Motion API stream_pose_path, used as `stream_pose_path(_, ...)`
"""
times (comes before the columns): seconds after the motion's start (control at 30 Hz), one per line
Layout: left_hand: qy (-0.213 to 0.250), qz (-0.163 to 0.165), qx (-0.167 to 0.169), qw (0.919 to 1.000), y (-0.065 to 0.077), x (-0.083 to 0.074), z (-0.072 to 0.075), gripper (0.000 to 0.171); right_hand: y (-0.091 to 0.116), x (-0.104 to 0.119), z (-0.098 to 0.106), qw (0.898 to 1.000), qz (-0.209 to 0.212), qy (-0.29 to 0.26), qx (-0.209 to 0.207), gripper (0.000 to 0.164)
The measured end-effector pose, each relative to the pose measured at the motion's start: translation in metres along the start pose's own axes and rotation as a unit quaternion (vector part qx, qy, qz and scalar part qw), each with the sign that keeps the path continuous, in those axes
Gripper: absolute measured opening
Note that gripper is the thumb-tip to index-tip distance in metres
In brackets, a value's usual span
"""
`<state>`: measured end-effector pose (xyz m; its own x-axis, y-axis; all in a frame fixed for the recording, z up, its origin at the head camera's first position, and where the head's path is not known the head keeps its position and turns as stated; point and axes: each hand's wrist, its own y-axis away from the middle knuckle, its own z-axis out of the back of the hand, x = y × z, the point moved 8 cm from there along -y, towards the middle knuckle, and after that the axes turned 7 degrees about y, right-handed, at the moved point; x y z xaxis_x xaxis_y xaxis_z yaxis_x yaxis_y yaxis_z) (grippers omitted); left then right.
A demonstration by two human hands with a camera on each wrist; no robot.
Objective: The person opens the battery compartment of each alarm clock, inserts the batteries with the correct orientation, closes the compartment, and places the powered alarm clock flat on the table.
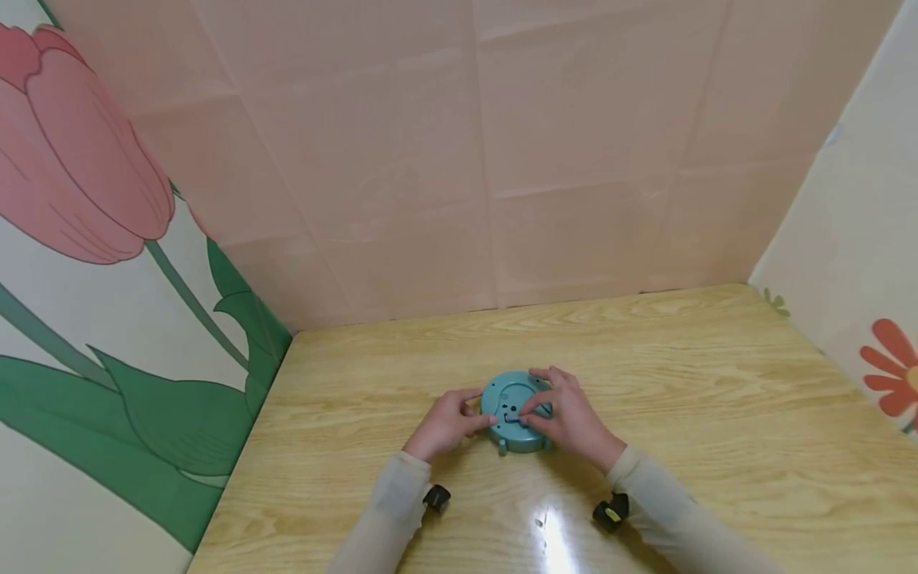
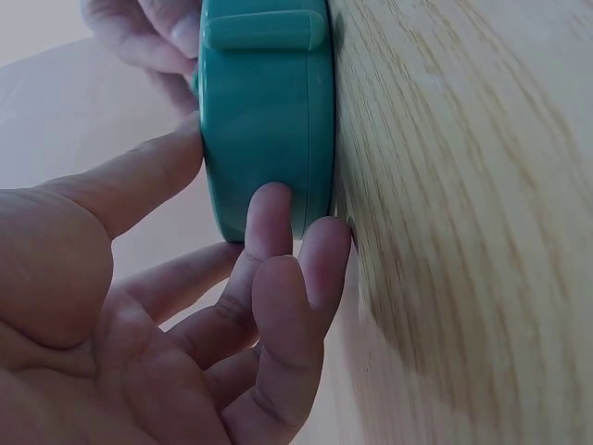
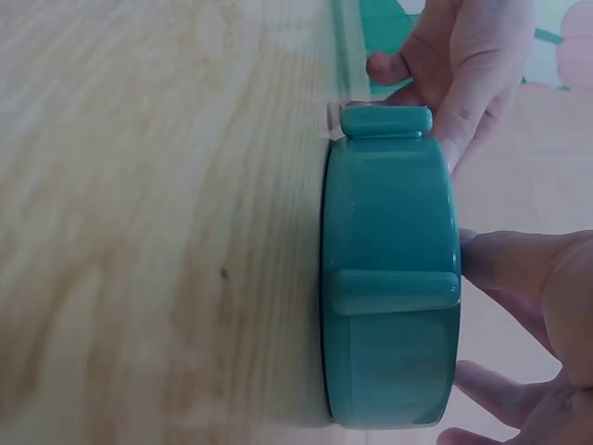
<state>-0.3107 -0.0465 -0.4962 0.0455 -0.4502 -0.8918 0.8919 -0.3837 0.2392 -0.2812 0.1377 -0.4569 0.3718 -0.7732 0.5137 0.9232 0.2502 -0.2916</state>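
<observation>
A round teal alarm clock [image 1: 522, 441] lies face down on the table, its back up and two stubby feet pointing toward me. The left hand [image 1: 446, 424] grips its left side, thumb on the back and fingers along the rim; the left wrist view shows those fingers [image 2: 269, 218] against the side wall. Over the back, the right hand [image 1: 571, 418] pinches a small teal piece between thumb and index finger, apparently the battery cover, beside a dark battery slot [image 1: 511, 417]. The fingertips hide most of that piece. Other right fingers [image 1: 548, 373] rest at the clock's far rim.
The wood-grain table [image 1: 358, 478] spreads around the clock. A pink sheet [image 1: 402, 159] covers the back wall, and flower-patterned panels [image 1: 143, 446] stand at left and right. Dark wrist cameras [image 1: 611, 513] hang under both sleeves. Light glares off the near table surface.
</observation>
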Motion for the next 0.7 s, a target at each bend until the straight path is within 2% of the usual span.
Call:
stream_pose_path(0.2, 0.0, 0.003, 0.0, 1.0, 0.0002, 0.0001, 0.0001, 0.065, 0.0004, -0.0045, -0.0071, 0.999, -0.022, -0.008, 0.023, 0.011)
stream_pose_path(0.7, 0.0, 0.003, -0.001, 1.0, 0.0001, 0.0011, 0.0003, 0.066, -0.0002, -0.0005, -0.0097, 1.0, 0.003, -0.003, 0.003, 0.011)
